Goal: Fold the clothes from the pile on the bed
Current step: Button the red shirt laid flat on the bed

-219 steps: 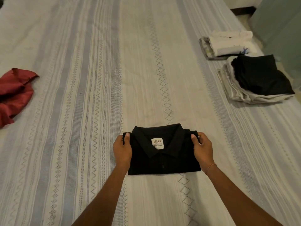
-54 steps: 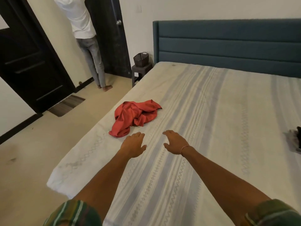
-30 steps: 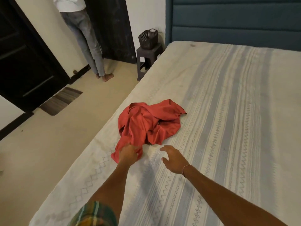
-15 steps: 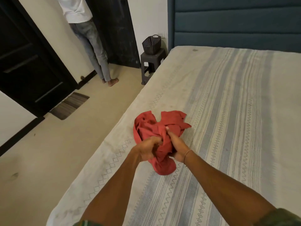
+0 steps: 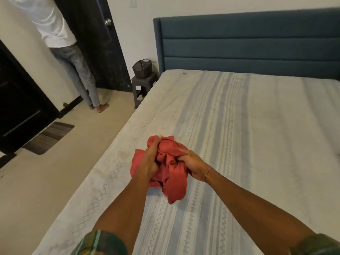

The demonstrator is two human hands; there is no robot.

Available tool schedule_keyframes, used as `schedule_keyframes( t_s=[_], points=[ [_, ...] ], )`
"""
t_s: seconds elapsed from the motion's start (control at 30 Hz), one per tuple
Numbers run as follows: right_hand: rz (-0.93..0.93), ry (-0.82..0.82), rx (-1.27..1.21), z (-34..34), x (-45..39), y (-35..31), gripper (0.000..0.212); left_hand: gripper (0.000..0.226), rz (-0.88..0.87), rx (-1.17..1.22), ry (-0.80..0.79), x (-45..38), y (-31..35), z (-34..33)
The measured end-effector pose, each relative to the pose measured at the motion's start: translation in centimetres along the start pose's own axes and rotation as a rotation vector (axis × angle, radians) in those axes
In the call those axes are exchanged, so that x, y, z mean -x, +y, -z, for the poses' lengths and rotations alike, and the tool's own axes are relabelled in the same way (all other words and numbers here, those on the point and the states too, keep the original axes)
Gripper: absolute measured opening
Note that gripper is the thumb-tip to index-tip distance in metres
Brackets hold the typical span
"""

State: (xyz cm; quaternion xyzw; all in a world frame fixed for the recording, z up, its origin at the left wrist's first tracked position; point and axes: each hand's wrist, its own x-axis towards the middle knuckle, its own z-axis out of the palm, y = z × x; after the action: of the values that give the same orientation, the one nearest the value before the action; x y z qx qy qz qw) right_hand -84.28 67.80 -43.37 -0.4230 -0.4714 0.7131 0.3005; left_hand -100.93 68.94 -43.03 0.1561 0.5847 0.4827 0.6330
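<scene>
Both the left hand (image 5: 150, 159) and right hand (image 5: 193, 165) clutch the crumpled red satin garment (image 5: 173, 181) between them. Its loose bulk hangs below the fingers, over the striped bedsheet (image 5: 239, 126)

No legible txt, labels or nos. anywhere.

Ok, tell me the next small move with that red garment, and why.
Probably draw the hands apart to open it out. The left hand and right hand both grip the red garment, which is bunched in a wad between them, its tail hanging toward the bed. No edge or collar shows yet, so folding cannot begin.
</scene>
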Motion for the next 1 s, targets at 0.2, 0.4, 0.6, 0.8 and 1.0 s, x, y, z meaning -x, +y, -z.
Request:
schedule_keyframes(
  t_s=[0.2,0.4,0.6,0.8,1.0],
  points=[
    [-0.102,-0.204,0.321,7.3,9.3,-2.5,0.044,0.029,-0.22,-0.154,-0.081,6.8,-0.1,-8.3],
    [-0.022,0.134,0.048,12.5,15.8,-6.1,0.082,0.037,-0.281,-0.325,-0.303,14.1,0.7,-15.4],
    [0.276,0.279,-0.296,16.1,21.9,-10.4,0.026,0.058,-0.316,-0.473,-0.409,20.4,1.2,-22.6],
    [0.46,0.492,-0.267,20.9,27.0,-15.6,0.021,0.034,-0.544,-0.505,-0.256,23.3,0.4,-25.3],
    [0.553,0.594,0.205,23.8,32.3,-17.1,0.038,0.034,-0.836,-0.537,-0.12,26.5,0.3,-29.8]
  ],
)
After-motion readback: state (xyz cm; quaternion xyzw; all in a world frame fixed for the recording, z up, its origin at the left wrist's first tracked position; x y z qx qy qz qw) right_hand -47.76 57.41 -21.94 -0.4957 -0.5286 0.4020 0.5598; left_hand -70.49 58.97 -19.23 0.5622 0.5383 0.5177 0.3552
